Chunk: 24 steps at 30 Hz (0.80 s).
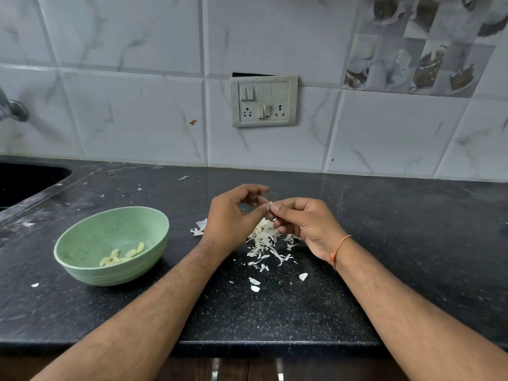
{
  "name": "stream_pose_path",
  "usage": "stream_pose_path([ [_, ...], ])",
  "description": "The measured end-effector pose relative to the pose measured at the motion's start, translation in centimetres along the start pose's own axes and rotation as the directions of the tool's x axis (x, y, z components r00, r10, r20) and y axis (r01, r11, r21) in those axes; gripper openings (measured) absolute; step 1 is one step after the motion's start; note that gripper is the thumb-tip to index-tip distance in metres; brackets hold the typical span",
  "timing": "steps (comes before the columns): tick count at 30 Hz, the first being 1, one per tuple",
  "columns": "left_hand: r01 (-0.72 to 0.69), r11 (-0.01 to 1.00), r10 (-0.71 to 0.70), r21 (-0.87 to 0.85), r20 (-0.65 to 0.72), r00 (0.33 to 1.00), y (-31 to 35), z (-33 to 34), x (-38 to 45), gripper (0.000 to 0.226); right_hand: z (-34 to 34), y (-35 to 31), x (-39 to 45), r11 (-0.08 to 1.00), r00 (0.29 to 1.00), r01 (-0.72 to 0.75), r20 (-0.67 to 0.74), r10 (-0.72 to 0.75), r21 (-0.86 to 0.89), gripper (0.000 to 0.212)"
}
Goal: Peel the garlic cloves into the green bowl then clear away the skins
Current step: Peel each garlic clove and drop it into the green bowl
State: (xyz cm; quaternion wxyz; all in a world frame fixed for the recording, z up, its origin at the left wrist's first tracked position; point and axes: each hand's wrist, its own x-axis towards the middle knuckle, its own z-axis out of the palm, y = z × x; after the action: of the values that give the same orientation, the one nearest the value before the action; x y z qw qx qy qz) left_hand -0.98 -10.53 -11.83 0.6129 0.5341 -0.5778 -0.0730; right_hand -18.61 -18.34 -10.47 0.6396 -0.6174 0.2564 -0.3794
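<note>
Hands meet above black counter: left hand and right hand both pinch small garlic clove. Skin pile beneath. Green bowl at left holds peeled cloves.

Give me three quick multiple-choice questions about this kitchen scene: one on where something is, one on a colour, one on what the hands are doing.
1. Where does the pile of garlic skins lie?
A. in the sink
B. on the counter under the hands
C. in the bowl

2. What colour is the bowl?
A. green
B. red
C. white

3. What are the left hand and right hand doing?
A. resting flat
B. lifting the bowl
C. pinching a small clove together

Answers: 1 B, skins lie heaped on the black counter; 2 A, pale green rim; 3 C, fingertips meet on it.
</note>
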Motion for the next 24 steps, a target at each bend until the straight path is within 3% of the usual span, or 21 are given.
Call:
stream_pose_path([
  [11, 0.003, 1.000, -0.002, 0.008, -0.063, 0.998, 0.7, 0.3, -0.1, 0.033, 1.4, 0.4, -0.1, 0.993, 0.994, 0.059, -0.096, -0.050, 0.097, 0.012],
  [18, -0.043, 0.999, 0.043, -0.001, 0.058, 0.997, 1.6, 0.4, -0.6, 0.043, 1.6, -0.2, -0.2, 0.974, 0.994, -0.020, -0.101, 0.044, 0.224, 0.008],
  [24, 0.017, 0.998, -0.009, -0.068, 0.123, 0.992, 1.5, 0.1, -0.6, 0.055, 0.9, -0.5, 0.3, 0.969, 0.992, -0.022, -0.117, 0.052, 0.245, 0.017],
])
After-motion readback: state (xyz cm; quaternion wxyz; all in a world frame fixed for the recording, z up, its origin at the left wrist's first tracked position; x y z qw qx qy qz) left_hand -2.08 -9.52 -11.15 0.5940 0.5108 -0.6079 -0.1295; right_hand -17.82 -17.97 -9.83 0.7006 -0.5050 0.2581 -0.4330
